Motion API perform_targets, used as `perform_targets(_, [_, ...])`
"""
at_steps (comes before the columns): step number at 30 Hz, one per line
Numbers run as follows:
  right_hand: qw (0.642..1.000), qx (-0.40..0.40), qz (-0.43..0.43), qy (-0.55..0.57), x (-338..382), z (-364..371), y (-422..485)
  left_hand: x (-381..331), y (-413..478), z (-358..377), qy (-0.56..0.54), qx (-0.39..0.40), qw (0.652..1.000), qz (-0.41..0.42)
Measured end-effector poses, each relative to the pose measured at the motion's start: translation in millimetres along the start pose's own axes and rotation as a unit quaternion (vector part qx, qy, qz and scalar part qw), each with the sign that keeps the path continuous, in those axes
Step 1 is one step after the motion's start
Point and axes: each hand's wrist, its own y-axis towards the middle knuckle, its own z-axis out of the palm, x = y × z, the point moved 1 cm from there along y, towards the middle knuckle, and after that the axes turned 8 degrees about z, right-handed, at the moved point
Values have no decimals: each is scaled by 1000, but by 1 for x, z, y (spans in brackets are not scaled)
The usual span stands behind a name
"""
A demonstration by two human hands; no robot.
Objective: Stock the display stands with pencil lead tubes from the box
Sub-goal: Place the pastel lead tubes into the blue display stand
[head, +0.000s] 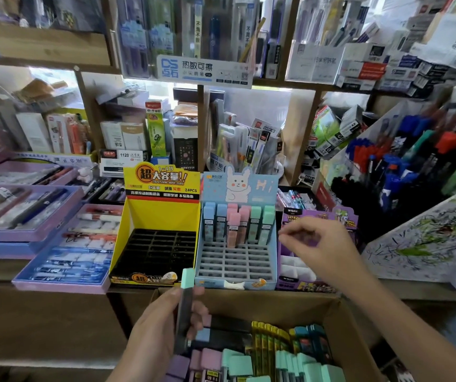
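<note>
The left hand (pixel 154 329) holds one green-capped tube (pixel 185 304) just above the box (pixel 344 326), the right hand (pixel 324 245) hangs loose and empty beside the blue stand (pixel 235 266), which has only its back rows filled, and the yellow stand (pixel 160 216) ahead of the left hand has none.

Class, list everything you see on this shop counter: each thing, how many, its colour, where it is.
yellow stand: one, yellow, centre-left, slots empty
blue stand: one, pale blue, centre
standing tubes: several, blue, pink, green, blue stand's back rows
purple stand: one, purple, right
box: one, brown, bottom
loose tubes: many, mixed colours, inside box
pen trays: several, purple, left
held tube: one, mint cap, above box
left hand: one, grips held tube
right hand: one, apparently empty, beside blue stand
</note>
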Motion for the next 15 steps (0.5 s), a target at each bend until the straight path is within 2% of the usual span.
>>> perform_targets(3, [995,71,64,29,-20,5,-31,-9,0,7,18,31,999,35])
perform_targets(10, [963,197,184,-6,-77,26,-77,-29,13,35,128,76,985,93])
perform_targets(12, [951,228,205,-47,-90,33,-82,-37,18,46,181,89,972,122])
perform_targets(15, [929,272,237,-85,-101,39,-85,-46,28,63,296,103,931,184])
